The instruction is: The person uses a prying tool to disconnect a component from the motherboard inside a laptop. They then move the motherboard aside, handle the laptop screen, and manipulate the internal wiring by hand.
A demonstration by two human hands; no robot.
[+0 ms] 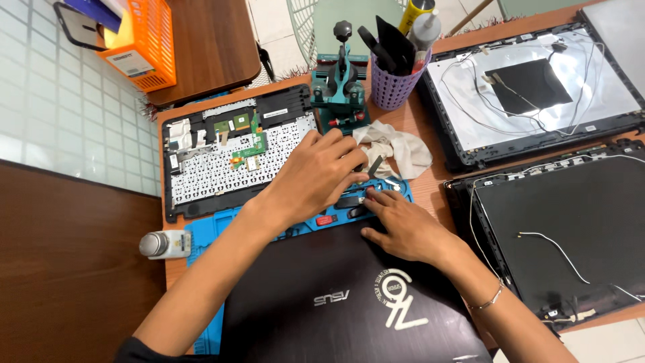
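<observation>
As seen from above: left hand [316, 176] fingers pinched together on small dark part [373, 166]; right hand [403, 225] fingers spread flat, bracing laptop lid [336, 296]. Judged rigid, thin, scratch-prone; best gripped by edges.

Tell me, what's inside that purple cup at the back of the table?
The purple cup holds dark flat tools, a grey bottle and a yellow tube. Their lower ends are hidden inside it.

Laptop lid [336, 302] on mat [208, 235] (keyboard frame [228, 161] behind)
</observation>
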